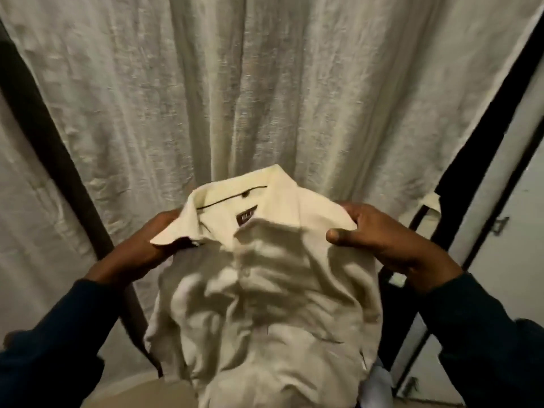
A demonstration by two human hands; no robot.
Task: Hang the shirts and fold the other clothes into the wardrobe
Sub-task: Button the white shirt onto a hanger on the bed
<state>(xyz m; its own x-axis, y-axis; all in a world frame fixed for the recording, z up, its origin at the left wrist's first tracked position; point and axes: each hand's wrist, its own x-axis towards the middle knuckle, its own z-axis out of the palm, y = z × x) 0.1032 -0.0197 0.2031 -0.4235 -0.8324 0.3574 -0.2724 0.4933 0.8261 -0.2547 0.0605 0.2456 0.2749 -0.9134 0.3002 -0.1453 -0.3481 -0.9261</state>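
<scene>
Held the cream shirt (259,278) up in front of me by its shoulders, collar (235,198) at the top and facing me, dark label (243,219) visible inside the neck. My left hand (141,248) was closed on the left shoulder, fingers tucked behind the cloth under the collar point. My right hand (379,240) was closed on the right shoulder, thumb on the front and fingers curled over the top edge. The body of the shirt hung free below both hands, rumpled, with the placket running down the middle. Behind it hung a pale curtain (265,83); dark frame bars (44,136) ran down either side, and a light door panel with a latch (500,225) stood at far right.

No hanger was in view, so I could not tell where one was.

Judgement: the step in hand was readying this shirt for hanging. To do it well, I should have kept both shoulder seams level and pulled gently apart, so the yoke lay flat and the collar stood square. A short shake ought to drop the creases from the front. One hand would then need to let go for the hanger, so the other should pinch at the collar centre to stop the shirt slumping sideways. Risk: cloth slipping from a one-hand hold.
</scene>
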